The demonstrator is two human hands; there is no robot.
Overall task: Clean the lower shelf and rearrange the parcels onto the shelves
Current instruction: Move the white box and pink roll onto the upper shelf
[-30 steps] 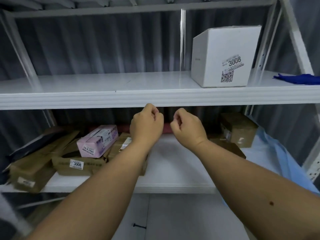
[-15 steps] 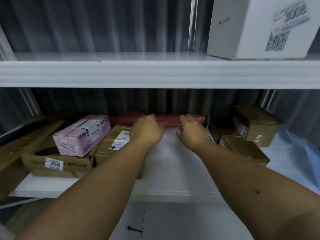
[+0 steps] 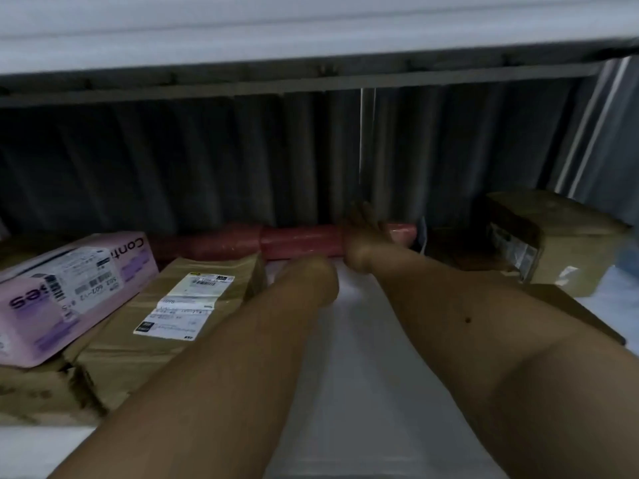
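Parcels crowd the lower shelf (image 3: 345,340); a red roll (image 3: 297,242) lies along its back. The right hand (image 3: 363,236) grips the roll's right part, while the left hand's (image 3: 311,274) fingers cannot be made out, just before it.

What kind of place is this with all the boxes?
Probably a parcel storeroom: brown cardboard parcels with printed shipping labels, a pink labelled carton and a long red wrapped roll sit on a white metal shelf.

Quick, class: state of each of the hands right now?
Left hand: cannot be told; its fingers are hidden from the camera.
Right hand: grips the red roll at the back of the lower shelf.
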